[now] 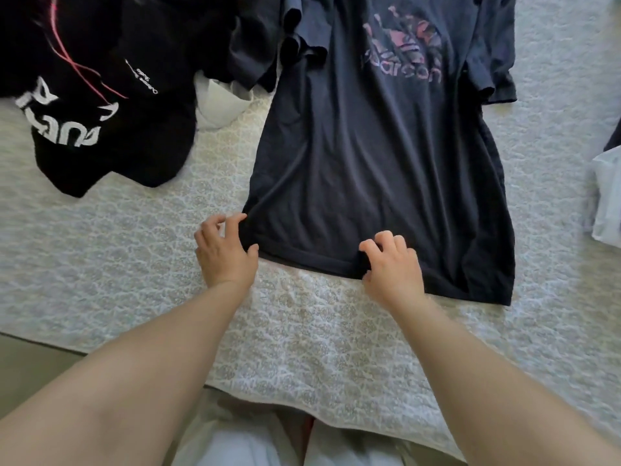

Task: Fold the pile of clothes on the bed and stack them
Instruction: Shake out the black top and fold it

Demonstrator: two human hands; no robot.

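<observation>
Both hands pinch the near hem of the navy t-shirt (379, 156), your left hand (225, 252) at its left corner, right hand (393, 264) mid-hem, and the shirt runs lengthwise away from you across the bed (100, 247).

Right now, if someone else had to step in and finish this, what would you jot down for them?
Left hand: pinching the near left corner of the dark T-shirt at its hem.
Right hand: gripping the hem near its middle.
The T-shirt lies flat, print side up, on the bed cover; it is not folded yet.
The unfolded black clothes pile sits at far left, with one sleeve of the T-shirt lying beside it.
A pale garment shows at the right edge; I cannot tell whether it is folded.
Left to do: fold this shirt, then the pile, and stack.
</observation>
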